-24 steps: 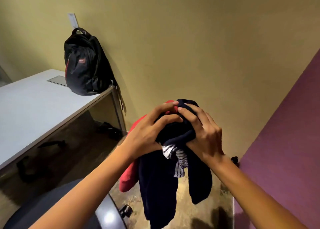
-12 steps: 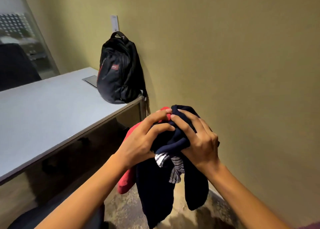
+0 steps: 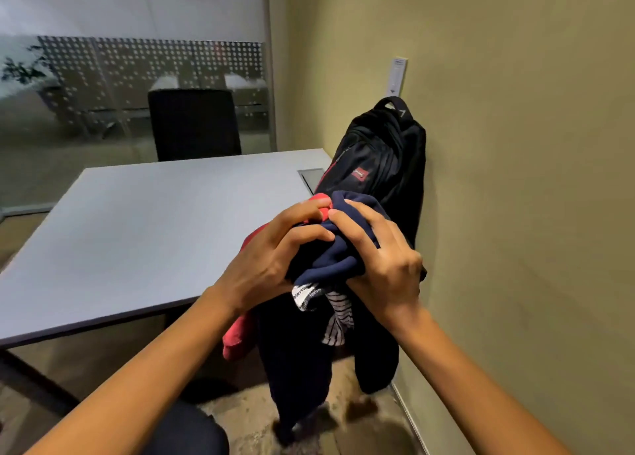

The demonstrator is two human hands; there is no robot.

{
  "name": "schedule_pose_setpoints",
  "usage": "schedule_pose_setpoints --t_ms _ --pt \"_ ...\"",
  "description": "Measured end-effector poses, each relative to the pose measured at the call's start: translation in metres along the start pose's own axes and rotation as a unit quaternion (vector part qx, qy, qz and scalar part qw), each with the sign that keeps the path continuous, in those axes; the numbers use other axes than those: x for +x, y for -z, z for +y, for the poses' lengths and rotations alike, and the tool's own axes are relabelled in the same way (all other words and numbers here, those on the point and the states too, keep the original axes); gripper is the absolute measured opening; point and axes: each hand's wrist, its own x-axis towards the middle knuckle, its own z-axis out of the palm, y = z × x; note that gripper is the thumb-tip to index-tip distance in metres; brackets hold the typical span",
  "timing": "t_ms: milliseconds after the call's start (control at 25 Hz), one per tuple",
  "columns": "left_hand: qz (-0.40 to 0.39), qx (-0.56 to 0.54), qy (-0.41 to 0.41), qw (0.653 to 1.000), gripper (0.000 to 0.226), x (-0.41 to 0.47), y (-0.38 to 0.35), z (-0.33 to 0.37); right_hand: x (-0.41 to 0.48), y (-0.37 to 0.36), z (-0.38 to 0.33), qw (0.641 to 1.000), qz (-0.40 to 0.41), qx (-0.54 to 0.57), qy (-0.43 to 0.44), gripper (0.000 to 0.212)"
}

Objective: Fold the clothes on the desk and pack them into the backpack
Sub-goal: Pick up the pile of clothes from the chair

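Head view: a yellow-green wall [image 3: 515,179] fills the right of the frame. A dotted glass partition [image 3: 103,76] fills the upper left, with a black chair [image 3: 194,124] behind the grey desk [image 3: 137,220].

The black backpack [image 3: 381,159] stands upright at the desk's far right corner, against the wall. At centre, the left hand [image 3: 268,258] and right hand [image 3: 381,258] both curl tightly round a bundle of clothes [image 3: 330,258] in navy, red and stripes. They hold it in the air beside the desk's right edge, its ends dangling.

The sound move is probably to lay the bundle flat on the desk and separate the pieces before folding.

The bundle hides the backpack's lower front. I cannot tell whether its zip is open, or how many garments there are.
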Motion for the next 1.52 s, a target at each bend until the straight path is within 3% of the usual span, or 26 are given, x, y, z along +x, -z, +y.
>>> schedule_pose_setpoints --t_ms 200,360,560,800,920,1000,1120,1320,1440,1520 --pt "0.021 0.078 0.044 0.996 0.032 0.005 0.018 -0.081 0.053 -0.101 0.019 0.995 0.01 0.077 0.056 0.051" --pt "0.044 0.144 0.032 0.988 0.028 0.01 0.047 -0.16 0.104 -0.19 0.019 0.989 0.034 0.102 0.097 0.051" --pt "0.02 0.185 0.042 0.982 0.029 0.031 0.108 -0.265 0.181 -0.301 0.007 0.987 0.023 0.134 0.083 0.055" --pt "0.015 0.254 0.045 0.966 0.025 0.053 0.175 -0.351 0.254 -0.401 -0.023 0.978 0.077 0.188 0.049 0.042" --pt "0.01 0.269 0.081 0.96 0.025 0.032 0.18 -0.385 0.249 -0.447 -0.034 0.974 0.065 0.212 0.046 0.055" --pt "0.004 0.264 0.131 0.956 0.026 0.006 0.174 -0.404 0.235 -0.476 -0.038 0.967 0.032 0.244 0.065 0.062" --pt "0.014 0.182 0.277 0.943 0.03 -0.037 0.149 -0.424 0.198 -0.516 -0.039 0.952 -0.057 0.291 0.081 0.07" --pt "0.018 0.111 0.466 0.878 0.035 -0.098 0.103 -0.439 0.128 -0.565 -0.037 0.917 -0.211 0.326 0.091 0.085" --pt "-0.028 0.189 0.479 0.857 0.041 -0.123 0.083 -0.443 0.107 -0.582 -0.028 0.901 -0.272 0.312 0.132 0.083" --pt "-0.098 0.289 0.422 0.853 0.037 -0.146 0.068 -0.448 0.092 -0.596 -0.02 0.869 -0.353 0.3 0.175 0.103"
